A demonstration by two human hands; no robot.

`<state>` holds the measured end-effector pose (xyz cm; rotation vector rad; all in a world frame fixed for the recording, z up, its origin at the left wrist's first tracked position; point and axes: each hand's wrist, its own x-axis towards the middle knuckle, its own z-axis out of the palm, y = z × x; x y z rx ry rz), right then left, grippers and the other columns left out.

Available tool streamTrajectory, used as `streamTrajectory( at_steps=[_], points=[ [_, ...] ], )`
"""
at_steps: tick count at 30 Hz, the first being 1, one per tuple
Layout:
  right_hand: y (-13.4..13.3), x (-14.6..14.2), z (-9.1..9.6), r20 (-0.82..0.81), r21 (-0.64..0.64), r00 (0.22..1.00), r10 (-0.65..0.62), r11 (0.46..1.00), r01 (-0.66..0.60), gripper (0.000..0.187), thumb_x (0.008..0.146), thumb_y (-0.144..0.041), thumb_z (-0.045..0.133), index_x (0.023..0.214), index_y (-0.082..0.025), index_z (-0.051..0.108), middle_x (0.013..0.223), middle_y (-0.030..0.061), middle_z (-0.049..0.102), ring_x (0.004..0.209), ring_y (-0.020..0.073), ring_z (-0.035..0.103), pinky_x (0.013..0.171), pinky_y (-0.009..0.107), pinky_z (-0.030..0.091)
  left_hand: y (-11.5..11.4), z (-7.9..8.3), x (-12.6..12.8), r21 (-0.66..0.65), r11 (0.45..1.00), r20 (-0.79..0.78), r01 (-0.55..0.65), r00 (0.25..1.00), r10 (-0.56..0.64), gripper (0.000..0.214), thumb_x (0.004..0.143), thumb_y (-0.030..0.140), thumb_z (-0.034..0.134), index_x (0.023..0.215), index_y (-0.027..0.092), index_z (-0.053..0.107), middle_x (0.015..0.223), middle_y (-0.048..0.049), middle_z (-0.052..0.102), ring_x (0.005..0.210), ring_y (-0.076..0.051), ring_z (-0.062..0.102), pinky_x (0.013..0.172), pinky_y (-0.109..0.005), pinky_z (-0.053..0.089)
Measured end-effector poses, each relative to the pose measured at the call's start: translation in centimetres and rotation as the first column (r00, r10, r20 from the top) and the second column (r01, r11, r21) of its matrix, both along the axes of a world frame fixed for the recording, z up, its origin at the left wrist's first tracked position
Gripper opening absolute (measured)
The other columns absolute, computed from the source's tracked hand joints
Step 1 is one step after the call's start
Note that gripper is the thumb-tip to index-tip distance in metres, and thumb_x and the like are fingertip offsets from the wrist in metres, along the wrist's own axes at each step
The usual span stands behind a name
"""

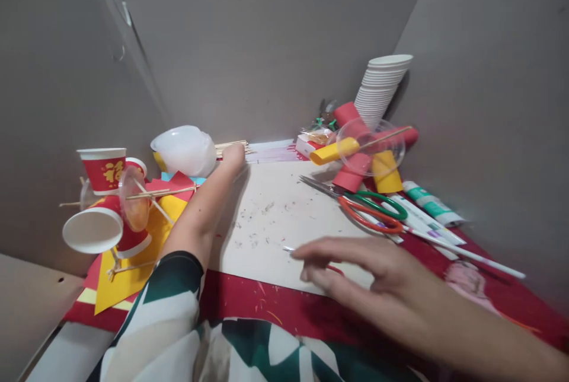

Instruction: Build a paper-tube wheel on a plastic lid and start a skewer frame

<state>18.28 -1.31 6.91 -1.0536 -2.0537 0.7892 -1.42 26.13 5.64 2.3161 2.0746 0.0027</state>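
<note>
My left hand point(234, 155) reaches to the back of the table, by a bundle of thin wooden sticks point(220, 149); its fingers are hidden from me. My right hand point(355, 269) hovers over the near side of the pale board point(267, 204), fingers apart and slightly bent. Below it lies a small tool, mostly covered, with a metal tip point(288, 249) and a bit of red showing; I cannot make out its kind. Scissors point(368, 207) with green and orange handles rest at the board's right side.
Left: red paper cups point(104, 171) joined with sticks, yellow paper point(128, 281) and white plastic bowls point(186, 150). Right: a paper-tube pinwheel point(386, 171) with a clear disc, a leaning stack of white cups point(384, 88), a green-white tube point(431, 204). Grey walls stand behind and at the sides.
</note>
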Motion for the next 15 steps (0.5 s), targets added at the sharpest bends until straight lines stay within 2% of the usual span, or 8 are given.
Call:
streamTrajectory(
  at_steps=[4, 8, 11, 12, 15],
  points=[
    [-0.5, -0.6, -2.5, 0.143, -0.097, 0.983, 0.119, 0.99, -0.106, 0.022, 0.091, -0.035, 0.054, 0.1, -0.036, 0.074, 0.096, 0.0033, 0.077, 0.086, 0.0189, 0.073, 0.071, 0.029, 0.058, 3.4, -1.0, -1.3, 0.022, 1.0, -0.055, -0.018, 0.998, 0.019, 0.039, 0.093, 0.036, 0.062, 0.126, 0.016, 0.059, 0.127, -0.0114, 0.061, 0.111, -0.024, 0.062, 0.093, -0.046, 0.054],
    [0.5, -0.7, -3.6, 0.185, -0.148, 0.967, 0.176, 0.978, -0.15, 0.024, 0.092, -0.033, 0.052, 0.101, -0.035, 0.074, 0.099, 0.0035, 0.077, 0.09, 0.0187, 0.073, 0.073, 0.028, 0.059, 5.1, -1.6, -1.5, 0.033, 0.999, -0.067, 0.01, 0.998, -0.007, 0.036, 0.093, 0.035, 0.062, 0.125, 0.018, 0.06, 0.125, -0.0101, 0.062, 0.11, -0.024, 0.063, 0.091, -0.044, 0.055],
    [1.0, -0.3, -4.3, 0.183, -0.09, 0.971, 0.153, 0.986, -0.138, 0.027, 0.094, -0.032, 0.049, 0.105, -0.031, 0.074, 0.102, 0.0043, 0.078, 0.093, 0.0192, 0.074, 0.074, 0.028, 0.061, 5.8, -1.8, -1.4, 0.025, 0.999, -0.063, 0.024, 0.998, -0.023, 0.036, 0.094, 0.036, 0.06, 0.124, 0.016, 0.06, 0.125, -0.0104, 0.062, 0.108, -0.022, 0.063, 0.091, -0.043, 0.055],
    [1.1, -0.2, -4.6, 0.185, -0.052, 0.972, 0.146, 0.989, -0.139, 0.028, 0.094, -0.031, 0.049, 0.106, -0.03, 0.073, 0.102, 0.0043, 0.078, 0.092, 0.019, 0.075, 0.074, 0.027, 0.062, 6.0, -1.9, -1.3, 0.025, 0.999, -0.06, 0.029, 0.998, -0.027, 0.039, 0.096, 0.037, 0.057, 0.127, 0.013, 0.058, 0.127, -0.0112, 0.059, 0.108, -0.02, 0.063, 0.095, -0.042, 0.053],
    [1.1, 0.2, -5.7, 0.193, 0.102, 0.974, 0.118, 0.985, -0.14, 0.028, 0.094, -0.028, 0.049, 0.108, -0.026, 0.073, 0.099, 0.0032, 0.079, 0.087, 0.0179, 0.076, 0.074, 0.023, 0.063, 6.6, -2.3, -1.3, 0.003, 1.0, -0.045, 0.023, 0.999, -0.022, 0.037, 0.093, 0.036, 0.061, 0.125, 0.016, 0.059, 0.126, -0.011, 0.061, 0.109, -0.023, 0.063, 0.092, -0.046, 0.055]
  ],
)
